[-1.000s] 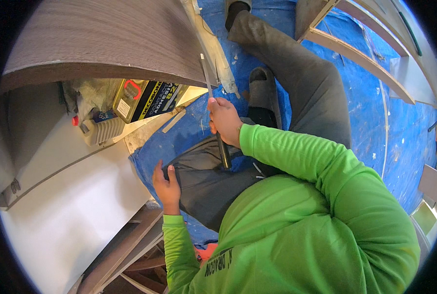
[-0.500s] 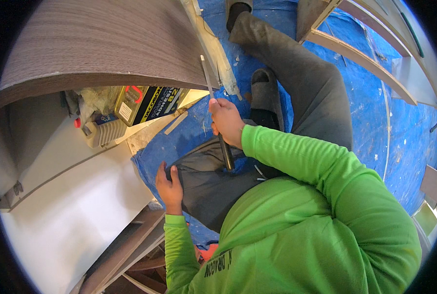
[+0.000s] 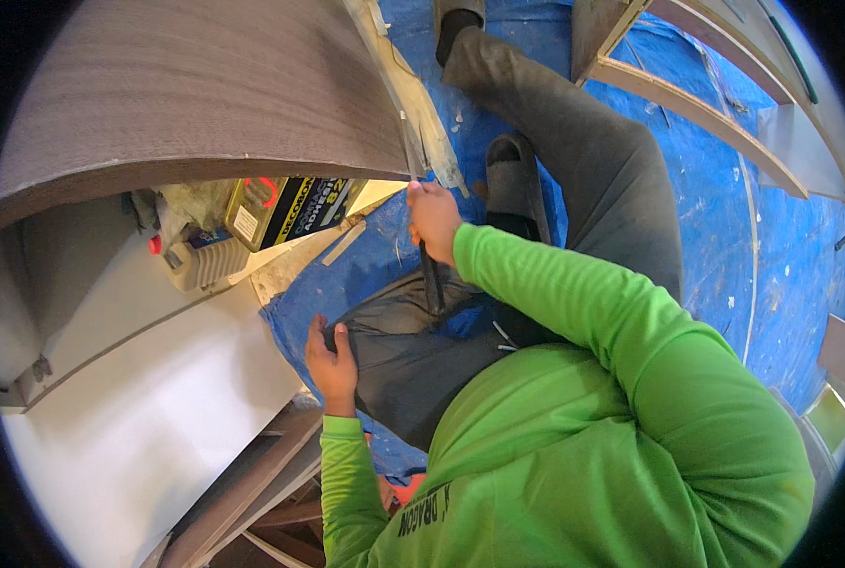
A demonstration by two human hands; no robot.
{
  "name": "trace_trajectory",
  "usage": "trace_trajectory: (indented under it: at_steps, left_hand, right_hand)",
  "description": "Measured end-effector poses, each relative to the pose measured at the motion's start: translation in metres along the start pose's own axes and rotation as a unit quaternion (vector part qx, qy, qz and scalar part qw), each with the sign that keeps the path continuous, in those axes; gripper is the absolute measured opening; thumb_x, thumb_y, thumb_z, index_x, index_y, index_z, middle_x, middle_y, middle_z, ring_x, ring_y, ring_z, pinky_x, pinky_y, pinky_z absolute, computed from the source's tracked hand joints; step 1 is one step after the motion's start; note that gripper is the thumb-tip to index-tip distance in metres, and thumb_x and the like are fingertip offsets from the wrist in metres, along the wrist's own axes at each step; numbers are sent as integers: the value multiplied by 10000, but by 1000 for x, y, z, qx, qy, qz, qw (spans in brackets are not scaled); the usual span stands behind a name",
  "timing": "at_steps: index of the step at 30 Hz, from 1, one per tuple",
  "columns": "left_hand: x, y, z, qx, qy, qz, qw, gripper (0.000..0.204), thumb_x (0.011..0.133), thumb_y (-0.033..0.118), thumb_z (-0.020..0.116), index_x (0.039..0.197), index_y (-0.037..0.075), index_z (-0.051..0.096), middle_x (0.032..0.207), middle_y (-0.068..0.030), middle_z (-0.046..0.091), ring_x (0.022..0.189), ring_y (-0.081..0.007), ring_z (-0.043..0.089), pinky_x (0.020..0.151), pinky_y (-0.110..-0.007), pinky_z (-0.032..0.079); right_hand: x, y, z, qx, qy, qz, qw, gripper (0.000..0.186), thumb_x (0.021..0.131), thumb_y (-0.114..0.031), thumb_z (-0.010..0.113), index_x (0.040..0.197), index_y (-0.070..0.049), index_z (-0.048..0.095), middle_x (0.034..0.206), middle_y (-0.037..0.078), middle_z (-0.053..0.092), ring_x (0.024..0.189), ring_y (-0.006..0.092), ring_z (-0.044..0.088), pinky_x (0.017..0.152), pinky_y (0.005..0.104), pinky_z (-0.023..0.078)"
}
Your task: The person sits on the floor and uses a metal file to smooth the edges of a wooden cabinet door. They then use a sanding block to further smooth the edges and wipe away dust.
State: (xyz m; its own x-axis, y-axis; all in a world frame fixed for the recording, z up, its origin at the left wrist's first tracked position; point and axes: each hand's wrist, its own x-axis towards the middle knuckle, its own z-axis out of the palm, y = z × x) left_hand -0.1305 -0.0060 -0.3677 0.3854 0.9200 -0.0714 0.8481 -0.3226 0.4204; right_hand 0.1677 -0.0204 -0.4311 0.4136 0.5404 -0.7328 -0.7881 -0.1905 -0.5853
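My right hand (image 3: 434, 220) is wrapped around a hand file (image 3: 432, 284) with a long, narrow grey blade and a black handle. The handle end sticks out below my fist, over my lap. Beyond my fingers the blade lies along the right corner edge of a brown wood-grain board (image 3: 214, 95); whether it touches cannot be made out. My left hand (image 3: 332, 367) rests by my bent left knee, fingers and thumb apart, holding nothing.
Under the board stand a yellow-and-black adhesive tin (image 3: 294, 210) and a pale plastic jug (image 3: 204, 263). A white panel (image 3: 157, 417) lies at left. A blue sheet (image 3: 725, 246) covers the floor, with a wooden frame (image 3: 697, 109) at far right.
My right hand and the file have shifted slightly left and toward the board, bringing the blade in line with its edge. My left hand stays by the knee.
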Motion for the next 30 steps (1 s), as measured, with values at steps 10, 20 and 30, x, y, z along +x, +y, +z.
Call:
trace_trajectory:
  at_steps: [10, 20, 30]
  left_hand:
    - [-1, 8, -1, -10, -3, -11, 1000, 539, 973, 308, 631, 1357, -57, 533, 1238, -245, 659, 1143, -387, 622, 1014, -450, 451]
    - [-2, 5, 0, -15, -1, -6, 1000, 571, 968, 310, 634, 1384, -58, 506, 1224, -245, 666, 1134, -387, 623, 1008, -447, 452]
    - [-3, 5, 1, -5, 3, -24, 1000, 598, 961, 316, 644, 1393, -68, 489, 1208, -261, 666, 1121, -396, 628, 994, -451, 459]
  right_hand:
    - [-33, 1, -1, 9, -32, 11, 999, 320, 1050, -325, 496, 941, -38, 585, 638, 43, 497, 480, 176, 480, 440, 362, 422]
    - [-43, 3, -1, -6, -35, 11, 999, 314, 1055, -339, 491, 925, -58, 544, 650, 38, 465, 483, 181, 468, 439, 356, 412]
    - [57, 60, -11, -92, 67, 22, 993, 361, 1045, -359, 479, 1073, -24, 612, 749, 124, 619, 523, 278, 583, 491, 423, 480]
